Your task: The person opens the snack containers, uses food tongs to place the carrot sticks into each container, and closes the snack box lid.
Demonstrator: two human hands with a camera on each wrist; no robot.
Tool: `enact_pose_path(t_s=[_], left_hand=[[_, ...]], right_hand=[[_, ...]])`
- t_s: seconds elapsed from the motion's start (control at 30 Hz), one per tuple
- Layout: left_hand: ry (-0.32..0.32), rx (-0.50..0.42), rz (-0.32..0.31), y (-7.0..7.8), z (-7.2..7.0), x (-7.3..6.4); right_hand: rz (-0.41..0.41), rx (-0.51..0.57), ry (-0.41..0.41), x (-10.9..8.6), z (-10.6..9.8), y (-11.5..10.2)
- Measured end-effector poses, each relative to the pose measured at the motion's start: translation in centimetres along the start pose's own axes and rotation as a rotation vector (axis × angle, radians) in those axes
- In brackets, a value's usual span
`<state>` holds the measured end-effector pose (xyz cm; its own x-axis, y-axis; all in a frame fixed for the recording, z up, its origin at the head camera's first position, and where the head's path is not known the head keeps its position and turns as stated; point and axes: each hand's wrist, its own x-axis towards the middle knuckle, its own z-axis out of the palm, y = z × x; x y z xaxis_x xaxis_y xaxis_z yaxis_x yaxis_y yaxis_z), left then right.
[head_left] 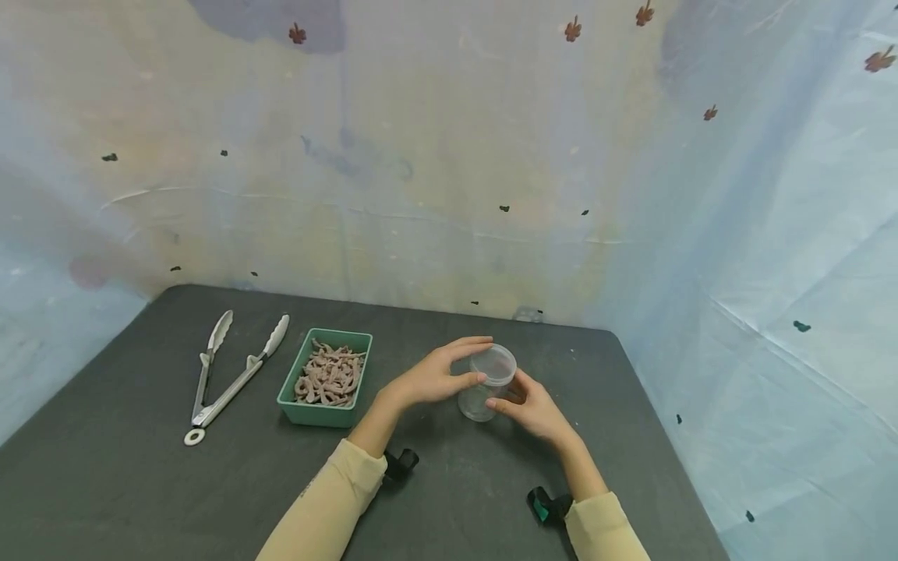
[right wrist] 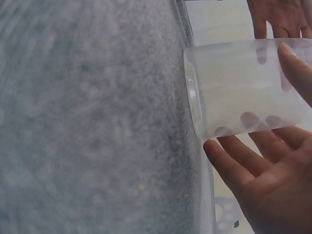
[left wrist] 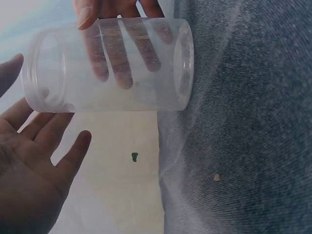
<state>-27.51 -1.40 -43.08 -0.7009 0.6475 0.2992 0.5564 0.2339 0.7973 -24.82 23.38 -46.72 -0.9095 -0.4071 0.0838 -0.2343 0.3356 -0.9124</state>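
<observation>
A clear plastic jar [head_left: 477, 401] with a translucent lid [head_left: 494, 365] stands upright between my hands, its base low at the tabletop. My left hand [head_left: 436, 375] is around the top, fingers at the far side of the lid and thumb at the near rim. My right hand [head_left: 536, 409] holds the side of the jar, thumb in front and fingers behind. Through the clear wall of the jar [left wrist: 141, 63], the left wrist view shows the right fingers. The right wrist view shows the right thumb [right wrist: 295, 68] along the jar wall, and nothing can be seen inside.
Left of my left hand, a green rectangular tub [head_left: 319, 415] holds many curled pinkish-brown strips [head_left: 333, 376]. Metal tongs [head_left: 231, 389] with white tips lie spread farther left. The dark table [head_left: 477, 491] backs onto a patterned plastic sheet [head_left: 435, 171], with another sheet at the right.
</observation>
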Motion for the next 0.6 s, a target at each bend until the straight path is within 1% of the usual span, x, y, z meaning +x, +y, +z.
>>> enact_pose_path(t_s=[0.07,0.2,0.33,0.47,0.6], left_hand=[[0.005,0.006,0.002,0.0,0.0,0.0],[0.018,0.049,-0.004,-0.1,0.2,0.0],[0.056,0.083,-0.008,0.0,0.4,-0.1],[0.098,0.085,-0.024,0.2,0.4,-0.1],[0.141,0.107,-0.033,0.3,0.7,0.2]], right_hand=[[0.000,-0.012,0.005,0.0,0.0,0.1],[-0.012,-0.030,0.000,-0.1,0.0,0.2],[-0.011,-0.041,0.005,-0.2,0.1,-0.1],[0.000,-0.043,0.008,-0.2,0.0,-0.6],[0.001,-0.043,0.002,-0.2,-0.1,-0.8]])
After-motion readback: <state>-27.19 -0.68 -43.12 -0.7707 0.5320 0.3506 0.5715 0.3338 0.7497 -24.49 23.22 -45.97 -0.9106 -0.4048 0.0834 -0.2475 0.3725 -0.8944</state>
